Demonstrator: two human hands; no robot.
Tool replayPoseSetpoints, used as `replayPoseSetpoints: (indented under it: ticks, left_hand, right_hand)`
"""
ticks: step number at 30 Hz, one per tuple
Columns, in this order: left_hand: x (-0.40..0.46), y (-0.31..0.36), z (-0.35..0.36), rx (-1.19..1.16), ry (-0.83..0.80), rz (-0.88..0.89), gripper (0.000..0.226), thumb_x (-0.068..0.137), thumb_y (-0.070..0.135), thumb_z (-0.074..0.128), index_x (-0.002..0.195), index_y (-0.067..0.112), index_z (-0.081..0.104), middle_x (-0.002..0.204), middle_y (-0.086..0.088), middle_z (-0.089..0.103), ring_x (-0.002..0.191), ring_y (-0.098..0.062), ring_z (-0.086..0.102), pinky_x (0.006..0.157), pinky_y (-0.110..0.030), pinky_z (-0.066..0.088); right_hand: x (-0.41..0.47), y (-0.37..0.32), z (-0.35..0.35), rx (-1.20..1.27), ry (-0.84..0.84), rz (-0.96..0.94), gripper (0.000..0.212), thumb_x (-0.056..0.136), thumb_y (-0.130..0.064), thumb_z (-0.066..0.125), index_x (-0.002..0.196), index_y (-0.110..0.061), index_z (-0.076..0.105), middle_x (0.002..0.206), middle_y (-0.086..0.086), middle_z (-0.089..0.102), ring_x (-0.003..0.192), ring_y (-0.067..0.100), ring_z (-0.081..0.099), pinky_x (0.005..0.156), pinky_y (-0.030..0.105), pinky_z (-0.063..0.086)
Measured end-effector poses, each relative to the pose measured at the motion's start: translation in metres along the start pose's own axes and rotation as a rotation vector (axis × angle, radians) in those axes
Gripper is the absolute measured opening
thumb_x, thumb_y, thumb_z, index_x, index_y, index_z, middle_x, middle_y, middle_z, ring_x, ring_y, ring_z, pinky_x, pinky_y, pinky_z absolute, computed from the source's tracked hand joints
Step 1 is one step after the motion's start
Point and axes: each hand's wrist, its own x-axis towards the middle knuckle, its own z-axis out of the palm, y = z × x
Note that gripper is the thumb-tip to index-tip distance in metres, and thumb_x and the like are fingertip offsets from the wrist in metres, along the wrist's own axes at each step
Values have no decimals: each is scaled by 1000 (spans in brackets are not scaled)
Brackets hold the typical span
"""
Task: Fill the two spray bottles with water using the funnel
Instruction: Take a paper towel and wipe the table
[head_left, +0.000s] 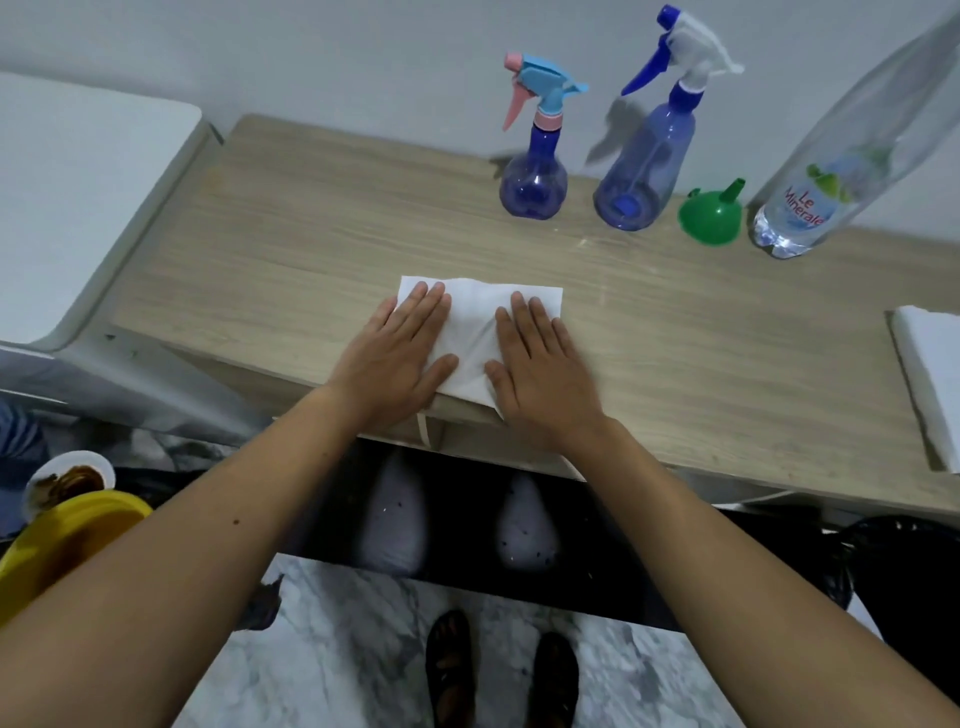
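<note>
- Two flat hands are being pressed on a white folded paper towel (475, 332) lying at the near edge of the light wood-grain table (311, 234); the left hand (397, 358) and the right hand (540, 364) are being kept spread, fingers straight, with nothing gripped.
- Along the wall, a small round-bellied translucent blue spray bottle with a pink-and-light-blue trigger head (535, 156) is being shown upright, just beside a taller translucent blue spray bottle with a white-and-blue trigger head (652, 145).
- A green plastic funnel (711, 213) is being shown mouth-down, spout up, between the taller bottle and a clear plastic water bottle (826, 176).
- "Le Minerale" is being read in red on that bottle's label.
- Another white folded towel (932, 374) is being shown at the table's right edge.
</note>
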Motion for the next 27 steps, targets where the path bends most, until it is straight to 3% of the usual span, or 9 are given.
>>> replayPoseSetpoints:
  ticks: [6,11,18,27]
  left_hand:
    - [31,-12,-7,-19,-49,-31,84,104,61,16,167,5,18,176,-10,14,164,-25,10,131,-51,13]
    - [58,-12,-10,-17,-58,-57,84,103,60,16,167,5,18,175,-12,16,163,-28,13,131,-53,12]
    - [105,4,-8,-45,-72,-58,85,102,60,17,166,5,18,175,-14,16,163,-28,12,130,-51,10]
    - [138,45,-5,-68,-91,-46,86,101,61,14,166,5,17,176,-14,14,164,-28,9,131,-51,7]
  right_hand:
    - [21,9,-4,36,13,7,78,101,-52,16,167,-10,18,177,10,9,164,25,6,132,41,4]
    - [47,35,-16,29,-10,-2,68,111,-45,29,168,-13,12,177,6,3,164,22,1,133,40,1]
    - [61,71,-28,-17,-25,19,72,106,-48,16,168,-13,9,178,3,3,164,18,1,133,45,3]
    - [51,117,-36,-18,-27,76,66,112,-42,22,169,-14,7,178,2,0,164,17,-2,133,47,1]
